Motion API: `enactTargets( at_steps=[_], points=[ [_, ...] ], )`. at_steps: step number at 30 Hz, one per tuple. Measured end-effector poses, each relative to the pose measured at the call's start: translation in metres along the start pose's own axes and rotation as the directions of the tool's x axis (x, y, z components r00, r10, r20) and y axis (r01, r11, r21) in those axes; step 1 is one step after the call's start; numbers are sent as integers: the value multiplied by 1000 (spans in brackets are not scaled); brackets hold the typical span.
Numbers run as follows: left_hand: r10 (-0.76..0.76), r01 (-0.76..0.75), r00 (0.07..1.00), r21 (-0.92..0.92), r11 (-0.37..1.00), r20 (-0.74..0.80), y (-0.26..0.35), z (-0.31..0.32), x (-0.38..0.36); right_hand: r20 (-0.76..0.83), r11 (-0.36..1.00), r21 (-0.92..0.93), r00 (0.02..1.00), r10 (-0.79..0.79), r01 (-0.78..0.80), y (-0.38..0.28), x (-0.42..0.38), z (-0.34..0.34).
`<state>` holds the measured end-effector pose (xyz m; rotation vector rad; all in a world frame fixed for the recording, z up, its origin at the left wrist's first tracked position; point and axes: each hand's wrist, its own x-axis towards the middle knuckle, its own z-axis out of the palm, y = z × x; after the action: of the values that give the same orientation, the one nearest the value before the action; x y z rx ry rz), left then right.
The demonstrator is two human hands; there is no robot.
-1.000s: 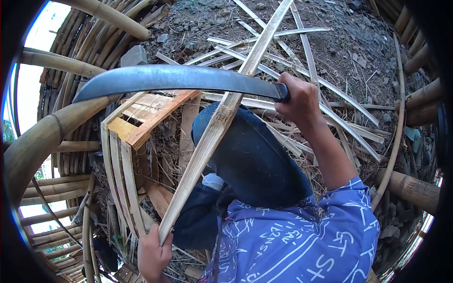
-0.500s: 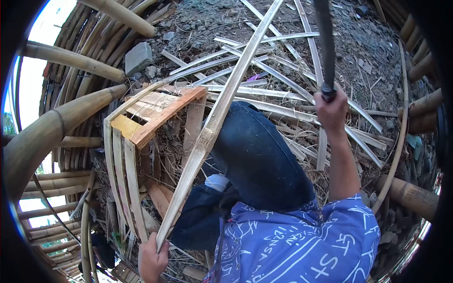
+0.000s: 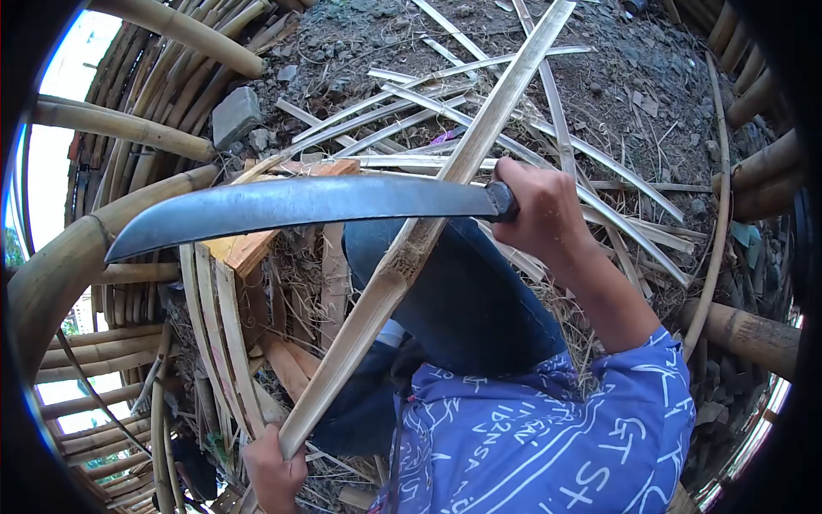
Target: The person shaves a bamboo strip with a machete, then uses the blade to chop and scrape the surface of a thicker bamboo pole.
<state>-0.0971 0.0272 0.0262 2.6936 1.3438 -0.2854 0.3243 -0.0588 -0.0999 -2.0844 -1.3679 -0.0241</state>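
Observation:
My right hand (image 3: 541,210) is closed round the handle of a machete (image 3: 308,204). Its long, curved blade points left and crosses over a split bamboo strip (image 3: 355,321). Near the lower end of that strip, my left hand (image 3: 274,469) grips it. The strip slants up and to the right across my bent knee (image 3: 454,283), with a rough node about midway along. Behind the blade stands a wooden crate-like frame (image 3: 248,253) with curved slats, partly hidden by the machete.
Several split bamboo strips (image 3: 616,163) lie crossed on the dirt ground ahead. A grey concrete block (image 3: 235,117) sits at the upper left. Thick bamboo poles (image 3: 128,130) jut in from the left, and another pole (image 3: 745,338) lies at the right.
The machete has swung down from upright to nearly level, its blade now pointing left over the strip. My right hand has moved left and lower. The strip's far end has shifted right.

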Motion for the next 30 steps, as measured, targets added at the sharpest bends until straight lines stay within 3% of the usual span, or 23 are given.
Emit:
enactTargets(
  at_steps=[2, 7, 11, 15, 18, 21, 23, 25, 27, 30],
  points=[
    [65, -60, 991, 39, 997, -116, -6, 8, -1, -42, 998, -27, 998, 47, -48, 10, 2, 0],
    [95, -86, 980, 57, 995, -178, -10, 7, -10, -218, 948, -121, 940, 263, -293, 72, 10, 1],
    [103, -81, 974, 119, 990, -202, -6, 8, -6, -281, 954, -78, 924, 259, -291, 79, 7, 0],
    [66, -56, 987, 71, 996, -148, 16, 9, 2, -96, 899, 343, 942, 321, -272, 14, -10, 5],
    [95, -77, 976, 100, 992, -194, 10, 8, 0, -71, 975, 80, 975, 212, -207, 3, -9, 12],
    [150, -115, 968, 177, 978, -200, 4, 5, -5, -85, 977, 41, 973, 213, -210, 18, -2, 12],
    [151, -118, 963, 152, 981, -224, -4, 7, -6, -154, 933, -30, 924, 351, -359, 49, 7, 11],
    [229, -170, 936, 226, 959, -266, -18, 9, -11, -200, 920, 32, 899, 390, -392, 86, 13, 9],
    [234, -168, 938, 255, 952, -255, -16, 7, -10, -306, 923, -82, 891, 335, -376, 108, 15, 19],
    [192, -135, 947, 222, 966, -259, -16, 7, -9, -324, 943, -6, 893, 313, -333, 103, 13, 16]
  ],
)
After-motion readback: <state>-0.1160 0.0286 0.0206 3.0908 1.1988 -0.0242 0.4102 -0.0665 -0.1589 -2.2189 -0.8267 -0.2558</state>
